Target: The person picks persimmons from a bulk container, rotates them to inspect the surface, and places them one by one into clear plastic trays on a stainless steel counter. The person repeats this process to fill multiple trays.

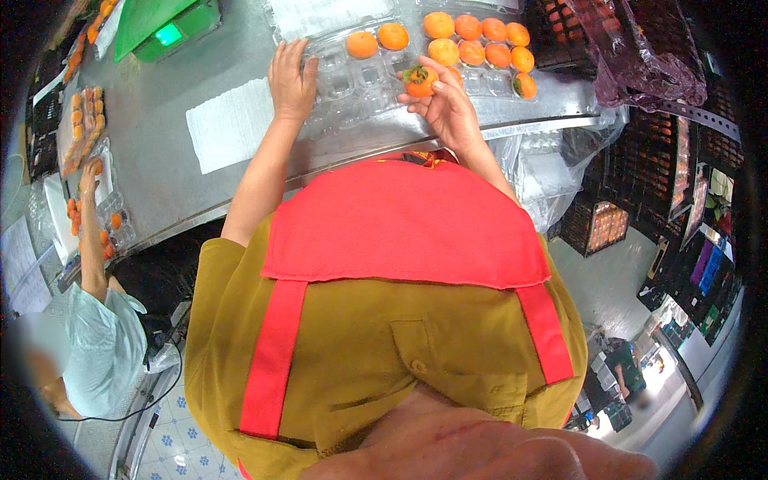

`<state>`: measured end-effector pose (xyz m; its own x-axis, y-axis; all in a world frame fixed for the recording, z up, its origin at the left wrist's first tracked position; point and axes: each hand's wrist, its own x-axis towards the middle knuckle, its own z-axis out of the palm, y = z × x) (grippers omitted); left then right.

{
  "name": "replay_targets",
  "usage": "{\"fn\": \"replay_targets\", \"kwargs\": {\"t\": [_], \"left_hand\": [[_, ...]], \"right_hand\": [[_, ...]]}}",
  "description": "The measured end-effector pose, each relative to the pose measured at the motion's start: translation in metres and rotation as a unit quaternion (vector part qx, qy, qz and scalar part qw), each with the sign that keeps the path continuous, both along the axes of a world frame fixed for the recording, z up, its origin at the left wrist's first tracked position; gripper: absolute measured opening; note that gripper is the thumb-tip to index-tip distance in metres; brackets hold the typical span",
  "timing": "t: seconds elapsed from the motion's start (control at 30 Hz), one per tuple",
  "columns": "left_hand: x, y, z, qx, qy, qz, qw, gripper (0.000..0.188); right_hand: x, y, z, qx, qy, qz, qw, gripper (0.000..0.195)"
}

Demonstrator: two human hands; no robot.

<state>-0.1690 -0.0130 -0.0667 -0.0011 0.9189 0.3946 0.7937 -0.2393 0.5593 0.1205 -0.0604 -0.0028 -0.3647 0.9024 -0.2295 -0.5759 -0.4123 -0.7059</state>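
In my right hand [447, 108] I hold an orange persimmon [420, 82] with its green calyx facing up, above the near part of the clear plastic trays. My left hand [293, 81] lies at the left edge of a clear plastic tray [339, 84]; its thumb and fingers are spread a little and nothing shows in it. Two persimmons [362, 45] sit in this tray's far cups. Beside it on the right, another clear tray [498, 82] bears several persimmons [471, 53] in rows, with one in its near right corner.
White ribbed sheets [231, 126] and a green device with a lit display [169, 35] rest on the metal table [162, 114]. At left, a co-worker's arm [93, 240] reaches over more fruit trays. Dark crates [642, 156] and purple plastic film [645, 54] are at right.
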Motion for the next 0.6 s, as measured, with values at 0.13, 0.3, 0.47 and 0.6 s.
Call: {"fn": "replay_targets", "kwargs": {"t": [0.13,0.3,0.47,0.6], "left_hand": [[0.0,0.001,-0.002,0.012,0.007,0.001,1.0,0.052],[0.002,0.001,-0.001,0.016,0.008,0.005,1.0,0.051],[0.001,0.0,-0.001,0.007,0.01,0.006,1.0,0.051],[0.001,0.002,0.001,-0.004,0.01,-0.004,1.0,0.054]], "right_hand": [[0.001,-0.001,-0.004,-0.011,0.02,-0.013,1.0,0.051],[0.0,-0.001,-0.005,-0.007,0.016,-0.012,1.0,0.05],[0.001,-0.001,-0.006,-0.005,0.007,-0.019,1.0,0.05],[0.002,-0.002,-0.012,-0.009,0.012,-0.033,0.999,0.051]]}}
